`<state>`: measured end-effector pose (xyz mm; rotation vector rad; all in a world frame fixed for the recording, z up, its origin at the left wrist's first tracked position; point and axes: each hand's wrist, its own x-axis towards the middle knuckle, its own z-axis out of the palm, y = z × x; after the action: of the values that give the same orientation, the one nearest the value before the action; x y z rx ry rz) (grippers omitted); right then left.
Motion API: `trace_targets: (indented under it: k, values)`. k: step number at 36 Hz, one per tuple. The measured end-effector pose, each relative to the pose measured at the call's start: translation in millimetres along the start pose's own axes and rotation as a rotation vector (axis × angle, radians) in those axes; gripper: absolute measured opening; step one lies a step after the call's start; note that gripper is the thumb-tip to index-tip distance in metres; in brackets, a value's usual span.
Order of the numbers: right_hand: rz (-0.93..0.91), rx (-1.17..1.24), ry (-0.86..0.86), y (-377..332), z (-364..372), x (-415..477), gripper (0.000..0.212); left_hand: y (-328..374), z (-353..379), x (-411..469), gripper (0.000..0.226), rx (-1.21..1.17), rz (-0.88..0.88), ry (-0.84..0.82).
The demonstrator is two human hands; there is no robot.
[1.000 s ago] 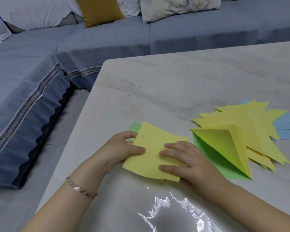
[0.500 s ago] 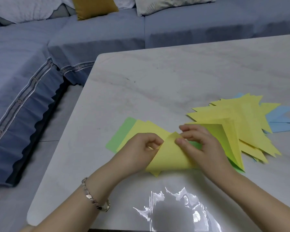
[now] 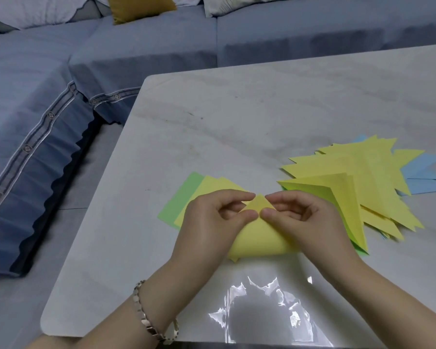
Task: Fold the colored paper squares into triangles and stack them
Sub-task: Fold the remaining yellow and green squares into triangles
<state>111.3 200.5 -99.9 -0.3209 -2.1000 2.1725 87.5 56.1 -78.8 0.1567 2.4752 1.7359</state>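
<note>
A yellow paper square [image 3: 258,238] is bent over on itself near the table's front, its two corners meeting in a tip. My left hand [image 3: 212,222] pinches that tip from the left and my right hand [image 3: 300,220] pinches it from the right. Under them lies a small pile of flat squares [image 3: 186,197], yellow on green. To the right spreads the heap of folded triangles [image 3: 363,177], mostly yellow, with a yellow-green one at its near edge and blue ones [image 3: 423,177] at the far right.
The pale marble table [image 3: 237,122] has a rounded left corner and a front edge close to me. A clear plastic wrapper [image 3: 262,313] lies at the front. A blue sofa [image 3: 48,109] with cushions wraps the left and far sides.
The yellow square lay flat under both hands; its near corner has been lifted and brought over to the far corner. Both hands now pinch the meeting tip.
</note>
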Motion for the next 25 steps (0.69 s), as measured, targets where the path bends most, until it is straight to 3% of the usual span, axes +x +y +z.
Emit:
trace_targets:
  k: [12, 25]
  values:
    - [-0.103, -0.043, -0.003, -12, 1, -5, 0.03, 4, -2, -7, 0.04, -0.04, 0.079, 0.078]
    - [-0.14, -0.075, -0.054, -11, -1, -7, 0.026, 3, -1, -7, 0.032, -0.03, 0.126, 0.068]
